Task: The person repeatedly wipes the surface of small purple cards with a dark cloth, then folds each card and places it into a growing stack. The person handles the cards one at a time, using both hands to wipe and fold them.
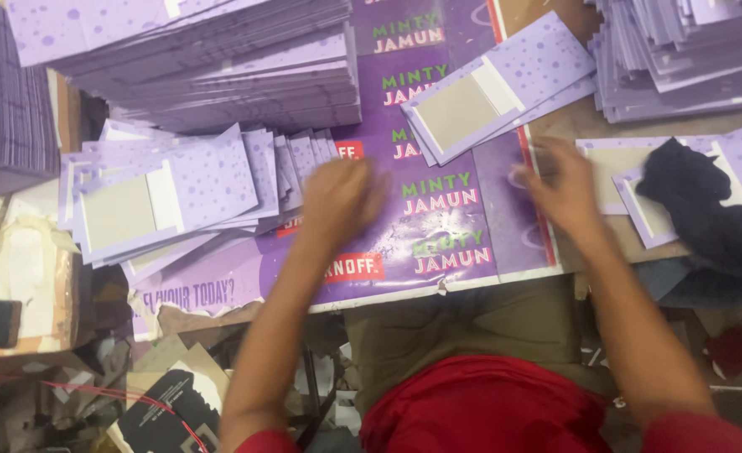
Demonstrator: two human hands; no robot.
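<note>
Purple printed poster (446, 243) covers the table, and both hands rest on it. The left hand (342, 197) is blurred, its fingers curled at the edge of a fanned spread of lilac cardboard cards (178, 197); whether it holds one cannot be told. The right hand (565, 189) lies flat with fingers spread, gripping nothing, just beside a dark cloth (706, 210). The cards look thin, light and fairly stiff, perhaps slippery, so an edge or corner seems the best place to take one. Farther away lie a few cards with grey panels (492, 88) and three tall stacks (220, 59), too many to count.
</note>
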